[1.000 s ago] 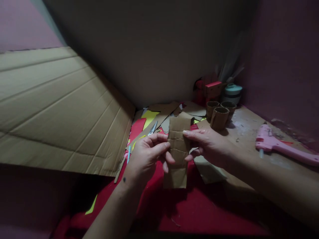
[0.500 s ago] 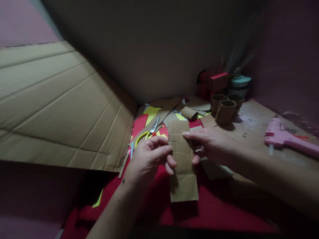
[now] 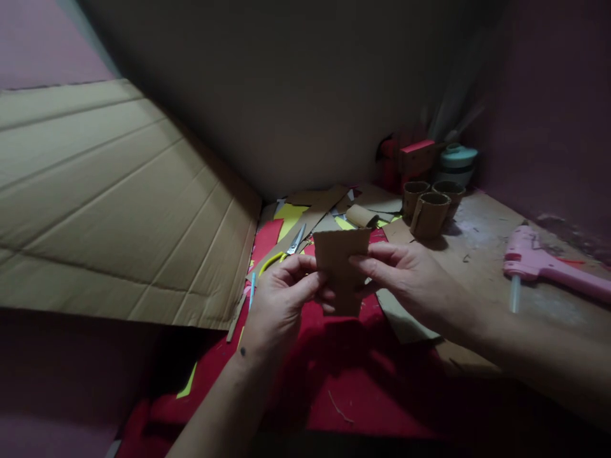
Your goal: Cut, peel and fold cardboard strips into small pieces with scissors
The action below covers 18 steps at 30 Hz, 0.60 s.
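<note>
Brown cardboard makes up the strip (image 3: 338,264) in your grip, raised over the red surface (image 3: 363,394) near the middle of your view. Both your hands are clamped on it: take the strip as the clock's centre, and your left hand (image 3: 282,299) pinches its edge from 8 o'clock, while your right hand (image 3: 408,273) comes in from 3 o'clock with the thumb on the face turned toward you.

At 10 o'clock, just beside your left hand, you have scissors (image 3: 294,242) with yellow on the handle, blades pointing away from you. Just past 12 o'clock lies a curled cardboard piece (image 3: 360,216) among paper and card scraps. At 2 o'clock, three cardboard tubes (image 3: 431,217) stand upright, close together. Well out at 3 o'clock, past your right hand, rests a pink glue gun (image 3: 522,257), a glue stick (image 3: 515,294) showing from it. A pale flat piece (image 3: 405,321) lies at 4 o'clock, and a large creased cardboard sheet (image 3: 124,203) spreads between 9 and 10 o'clock.
</note>
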{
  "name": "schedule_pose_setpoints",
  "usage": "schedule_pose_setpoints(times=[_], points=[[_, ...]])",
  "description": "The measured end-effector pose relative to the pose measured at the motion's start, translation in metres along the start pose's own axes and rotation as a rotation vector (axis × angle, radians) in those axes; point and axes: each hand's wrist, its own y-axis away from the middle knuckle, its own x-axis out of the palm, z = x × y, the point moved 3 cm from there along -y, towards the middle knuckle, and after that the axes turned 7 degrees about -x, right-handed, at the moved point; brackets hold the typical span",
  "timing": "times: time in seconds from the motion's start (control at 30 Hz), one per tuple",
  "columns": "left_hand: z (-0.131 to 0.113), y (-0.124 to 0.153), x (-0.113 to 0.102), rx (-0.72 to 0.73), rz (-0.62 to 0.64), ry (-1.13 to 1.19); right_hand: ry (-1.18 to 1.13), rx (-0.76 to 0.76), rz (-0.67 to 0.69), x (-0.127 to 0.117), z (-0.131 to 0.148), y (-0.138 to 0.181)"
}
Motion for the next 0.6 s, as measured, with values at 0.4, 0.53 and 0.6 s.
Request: schedule_pose_setpoints(times=[0.4,0.53,0.6], points=[[0.055,0.026,-0.018,0.780,0.164,-0.944,0.978,-0.870,0.267,-0.003,-0.036,0.053],[0.076,0.030,-0.022,0.810,0.191,-1.164,1.146,-0.846,0.434,0.003,-0.047,0.063],[0.077,0.031,-0.021,0.797,0.176,-1.254,1.170,-0.858,0.447,0.007,-0.047,0.064]])
